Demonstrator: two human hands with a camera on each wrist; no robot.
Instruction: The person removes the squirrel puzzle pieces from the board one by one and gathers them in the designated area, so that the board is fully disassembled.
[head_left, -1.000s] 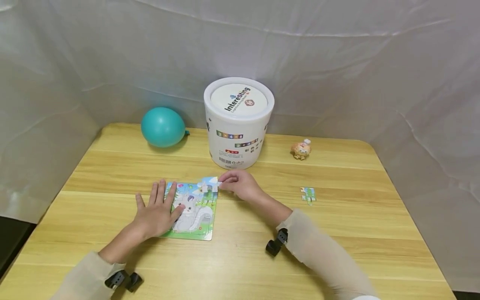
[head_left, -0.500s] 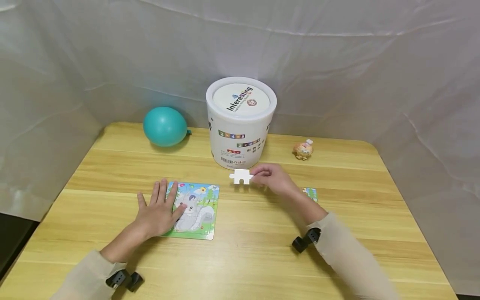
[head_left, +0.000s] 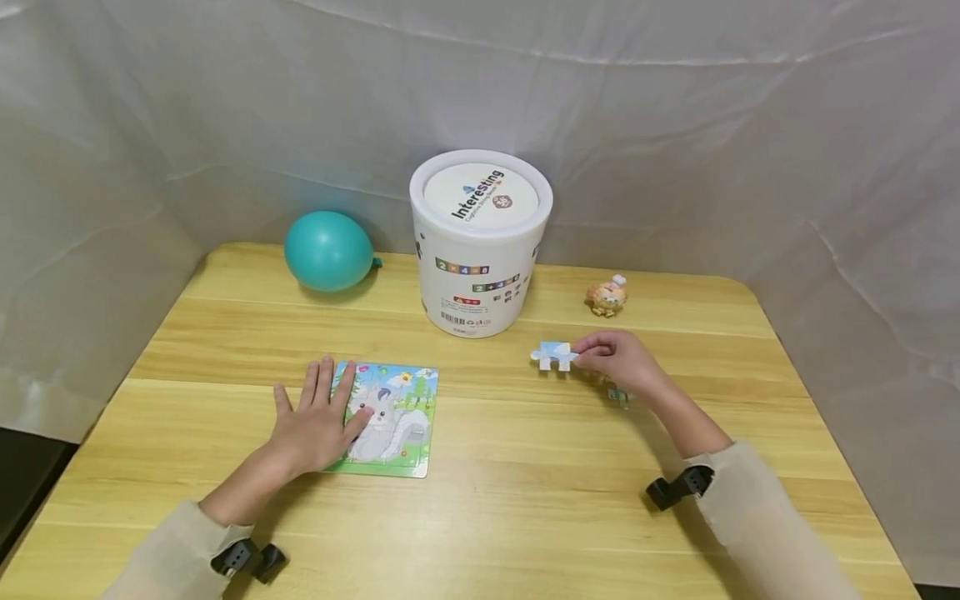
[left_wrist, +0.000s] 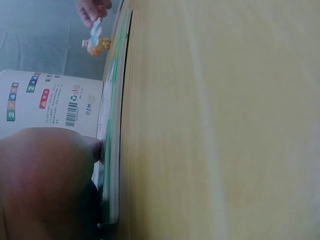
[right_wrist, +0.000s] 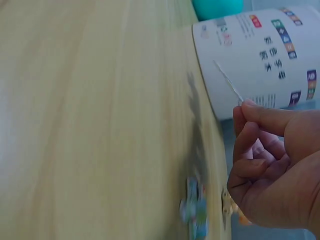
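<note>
Thin square squirrel puzzle (head_left: pixel 393 425) in grey, green and blue lies flat on the yellow wood-grain table (head_left: pixel 495 508), the person's left hand (head_left: pixel 315 429) over its nine o'clock edge, fingers straight and spread wide, thumb resting on the picture. Between two and three o'clock from the puzzle, well apart from it, the right hand (head_left: pixel 622 362) pinches a pale blue and white jigsaw piece (head_left: pixel 555 351) between thumb and forefinger, clear of the tabletop. Just at that hand's six o'clock side, a small green patterned jigsaw section (head_left: pixel 618 397) lies partly hidden. From the puzzle, a shiny teal egg-shaped balloon (head_left: pixel 328 252) sits at eleven o'clock, a white round tub (head_left: pixel 476 250) with a printed lid stands upright at one, and a small orange figurine (head_left: pixel 606 297) with a white top stands at two. Grey fabric (head_left: pixel 637 142) hangs behind.
</note>
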